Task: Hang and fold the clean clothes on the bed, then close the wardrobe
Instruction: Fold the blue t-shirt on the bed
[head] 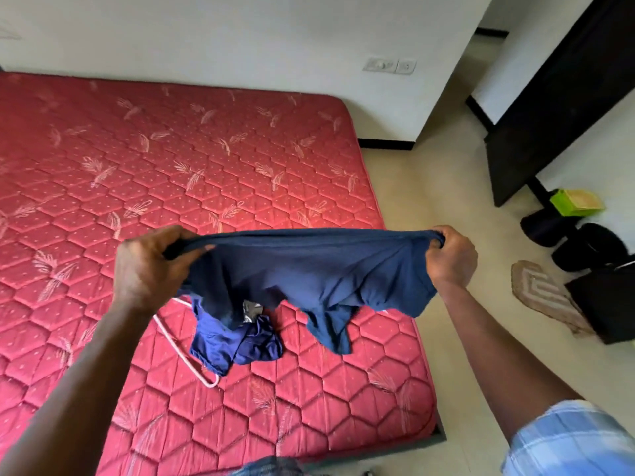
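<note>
I hold a navy blue shirt [316, 269] stretched out above the red quilted mattress [171, 166]. My left hand [147, 266] grips its left edge and my right hand [450, 255] grips its right edge. The shirt's lower part hangs down, with a sleeve touching the mattress. Under it lies a crumpled brighter blue garment [237, 341] on the mattress. A pink-white hanger [192, 359] sits partly beneath that garment, its hook hidden.
The mattress's right edge borders a beige floor [446, 187]. A dark wooden door [549, 108] stands at the right. Near it are a green box [574, 202], black round objects [584, 249], a small patterned mat [543, 293] and a dark box [604, 304].
</note>
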Demonstrator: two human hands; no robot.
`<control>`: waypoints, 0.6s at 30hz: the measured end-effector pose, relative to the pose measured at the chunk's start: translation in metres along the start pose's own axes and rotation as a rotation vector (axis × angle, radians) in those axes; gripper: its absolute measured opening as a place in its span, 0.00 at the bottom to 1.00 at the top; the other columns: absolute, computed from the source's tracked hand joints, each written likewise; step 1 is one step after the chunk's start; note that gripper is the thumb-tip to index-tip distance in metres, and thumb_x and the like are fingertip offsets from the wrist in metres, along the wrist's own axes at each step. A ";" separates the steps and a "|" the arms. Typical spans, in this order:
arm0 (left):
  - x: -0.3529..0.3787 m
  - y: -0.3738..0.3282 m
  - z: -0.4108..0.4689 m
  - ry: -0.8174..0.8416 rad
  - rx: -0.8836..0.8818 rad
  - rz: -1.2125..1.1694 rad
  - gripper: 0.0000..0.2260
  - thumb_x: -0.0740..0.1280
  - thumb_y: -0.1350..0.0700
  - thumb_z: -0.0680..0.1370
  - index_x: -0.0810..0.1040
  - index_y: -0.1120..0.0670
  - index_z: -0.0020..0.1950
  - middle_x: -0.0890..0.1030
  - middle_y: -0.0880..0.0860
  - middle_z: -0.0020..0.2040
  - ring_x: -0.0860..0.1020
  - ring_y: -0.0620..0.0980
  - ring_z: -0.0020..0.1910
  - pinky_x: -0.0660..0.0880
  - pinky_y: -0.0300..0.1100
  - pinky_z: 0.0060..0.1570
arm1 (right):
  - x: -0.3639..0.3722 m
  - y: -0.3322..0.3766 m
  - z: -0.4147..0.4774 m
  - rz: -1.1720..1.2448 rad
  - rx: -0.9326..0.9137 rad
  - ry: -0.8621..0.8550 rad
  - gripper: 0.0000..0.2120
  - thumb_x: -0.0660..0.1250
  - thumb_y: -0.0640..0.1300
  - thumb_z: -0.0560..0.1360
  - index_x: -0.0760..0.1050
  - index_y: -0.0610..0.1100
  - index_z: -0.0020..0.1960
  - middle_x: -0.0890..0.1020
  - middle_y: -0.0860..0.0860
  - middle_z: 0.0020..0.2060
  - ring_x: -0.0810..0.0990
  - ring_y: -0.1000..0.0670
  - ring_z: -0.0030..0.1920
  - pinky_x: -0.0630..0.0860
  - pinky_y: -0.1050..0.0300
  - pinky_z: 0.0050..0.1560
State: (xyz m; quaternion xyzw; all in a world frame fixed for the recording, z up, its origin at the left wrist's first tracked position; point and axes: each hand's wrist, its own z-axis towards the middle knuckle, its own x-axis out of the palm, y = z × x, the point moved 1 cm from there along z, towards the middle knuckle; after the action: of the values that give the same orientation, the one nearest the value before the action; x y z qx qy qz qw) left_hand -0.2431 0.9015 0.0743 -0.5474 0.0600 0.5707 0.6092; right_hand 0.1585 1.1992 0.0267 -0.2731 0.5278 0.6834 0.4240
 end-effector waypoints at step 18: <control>-0.015 -0.202 -0.115 -0.036 0.049 -0.108 0.19 0.68 0.36 0.78 0.82 0.50 0.40 0.80 0.46 0.34 0.72 0.40 0.30 0.69 0.41 0.32 | -0.114 -0.091 -0.007 1.492 0.963 0.004 0.13 0.54 0.37 0.81 0.75 0.38 0.45 0.80 0.42 0.40 0.80 0.44 0.36 0.79 0.57 0.31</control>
State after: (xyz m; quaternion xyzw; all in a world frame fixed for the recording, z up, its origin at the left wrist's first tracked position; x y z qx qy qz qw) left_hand -0.0307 0.8578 0.1603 -0.5243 0.0333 0.5450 0.6535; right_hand 0.2927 1.1668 0.0736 0.3489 0.7993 0.4851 -0.0637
